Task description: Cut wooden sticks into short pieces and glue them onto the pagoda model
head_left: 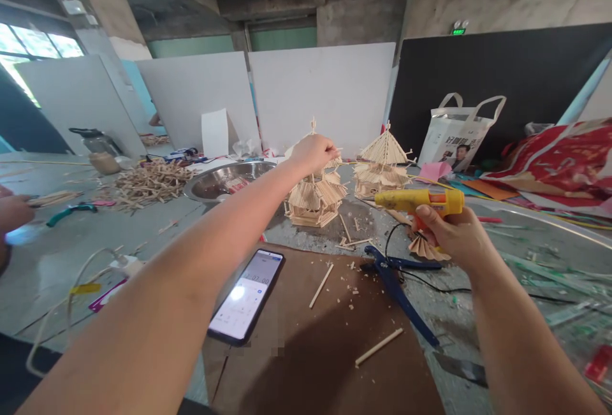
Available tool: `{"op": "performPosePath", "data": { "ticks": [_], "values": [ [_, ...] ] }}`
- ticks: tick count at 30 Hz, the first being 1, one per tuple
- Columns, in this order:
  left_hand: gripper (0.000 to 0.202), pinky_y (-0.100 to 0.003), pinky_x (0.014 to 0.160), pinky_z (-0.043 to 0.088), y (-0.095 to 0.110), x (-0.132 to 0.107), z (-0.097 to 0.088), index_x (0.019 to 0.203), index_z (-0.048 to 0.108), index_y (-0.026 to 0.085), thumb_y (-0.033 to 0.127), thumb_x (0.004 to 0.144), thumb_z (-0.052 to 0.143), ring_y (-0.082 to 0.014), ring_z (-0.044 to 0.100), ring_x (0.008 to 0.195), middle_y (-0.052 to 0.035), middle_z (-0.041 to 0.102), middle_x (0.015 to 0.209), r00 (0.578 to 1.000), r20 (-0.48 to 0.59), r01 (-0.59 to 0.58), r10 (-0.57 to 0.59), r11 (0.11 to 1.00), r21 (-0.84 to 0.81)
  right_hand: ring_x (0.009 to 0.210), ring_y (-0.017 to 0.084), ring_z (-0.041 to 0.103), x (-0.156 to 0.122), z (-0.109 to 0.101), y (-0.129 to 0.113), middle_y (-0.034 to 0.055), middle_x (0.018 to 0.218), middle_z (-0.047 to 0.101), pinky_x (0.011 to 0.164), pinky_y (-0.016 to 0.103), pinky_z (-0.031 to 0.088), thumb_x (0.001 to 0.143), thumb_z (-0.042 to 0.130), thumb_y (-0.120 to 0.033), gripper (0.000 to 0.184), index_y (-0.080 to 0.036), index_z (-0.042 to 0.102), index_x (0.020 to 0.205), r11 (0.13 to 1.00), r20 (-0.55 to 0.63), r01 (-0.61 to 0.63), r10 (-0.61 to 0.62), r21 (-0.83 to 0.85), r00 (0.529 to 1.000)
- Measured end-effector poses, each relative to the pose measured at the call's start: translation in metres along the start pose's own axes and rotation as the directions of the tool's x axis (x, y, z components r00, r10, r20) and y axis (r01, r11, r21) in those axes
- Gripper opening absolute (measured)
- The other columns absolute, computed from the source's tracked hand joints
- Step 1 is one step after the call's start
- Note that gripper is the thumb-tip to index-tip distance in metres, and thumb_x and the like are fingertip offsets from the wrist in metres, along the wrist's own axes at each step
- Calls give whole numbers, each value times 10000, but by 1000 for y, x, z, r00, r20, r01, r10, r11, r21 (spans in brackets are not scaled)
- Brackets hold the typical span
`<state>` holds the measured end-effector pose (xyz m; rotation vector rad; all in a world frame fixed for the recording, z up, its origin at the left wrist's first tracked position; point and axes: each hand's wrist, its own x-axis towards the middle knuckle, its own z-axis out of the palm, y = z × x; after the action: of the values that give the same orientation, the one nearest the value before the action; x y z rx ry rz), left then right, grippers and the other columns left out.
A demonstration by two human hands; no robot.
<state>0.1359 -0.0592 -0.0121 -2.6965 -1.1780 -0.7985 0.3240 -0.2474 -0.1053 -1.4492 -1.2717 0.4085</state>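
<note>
My left hand [313, 152] reaches across to the upper part of a small stick-built pagoda [313, 201]. Its fingers are pinched together beside the roof; whatever sits between them is too small to make out. In my right hand [461, 240] is a yellow hot glue gun [406, 200], its nozzle pointing left, just in front of a second stick pagoda [382, 169]. Below the gun lies a pair of blue-handled cutters [399, 291]. Two loose sticks [379, 347] and small scraps lie on the brown board [306, 364].
A lit phone [246, 297] lies on the board's left side. Behind it stand a metal bowl [205, 189] and a heap of sticks [150, 185]. At far left is another person's hand [14, 211]. A white bag [454, 131] stands back right; a blade [461, 369] lies front right.
</note>
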Motion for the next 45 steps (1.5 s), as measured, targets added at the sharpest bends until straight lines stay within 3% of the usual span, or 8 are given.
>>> {"op": "performPosePath", "data": {
  "ticks": [4, 10, 23, 45],
  "values": [
    [256, -258, 613, 349, 3, 23, 8, 755, 657, 192, 353, 723, 461, -156, 534, 711, -46, 618, 728, 989, 142, -82, 49, 968, 236, 285, 66, 336, 0, -4, -5, -25, 318, 394, 272, 197, 253, 621, 518, -561, 437, -146, 539, 486, 1000, -31, 12, -12, -8, 999],
    [272, -271, 664, 361, 11, 38, 16, 866, 642, 211, 316, 755, 418, -178, 517, 830, -56, 618, 871, 970, 223, -174, 99, 919, 353, 282, 63, 320, 1, -7, -11, -27, 315, 388, 268, 197, 225, 614, 512, -577, 446, -155, 522, 469, 999, -60, -19, 21, 34, 998],
    [271, -266, 613, 357, 15, 44, 26, 882, 635, 174, 282, 748, 425, -193, 532, 806, -84, 617, 861, 950, 262, -264, 170, 884, 386, 294, 61, 333, 3, -8, -7, -31, 335, 397, 274, 187, 235, 622, 527, -552, 418, -146, 542, 525, 997, -59, -31, 36, 75, 998],
    [297, -260, 654, 361, 17, 44, 28, 871, 635, 187, 328, 754, 401, -171, 523, 807, -70, 615, 859, 950, 280, -247, 141, 887, 390, 280, 55, 315, 2, -8, -9, -32, 324, 388, 274, 191, 237, 627, 508, -564, 437, -147, 549, 505, 1000, -52, -9, 10, 23, 999]
  ]
}}
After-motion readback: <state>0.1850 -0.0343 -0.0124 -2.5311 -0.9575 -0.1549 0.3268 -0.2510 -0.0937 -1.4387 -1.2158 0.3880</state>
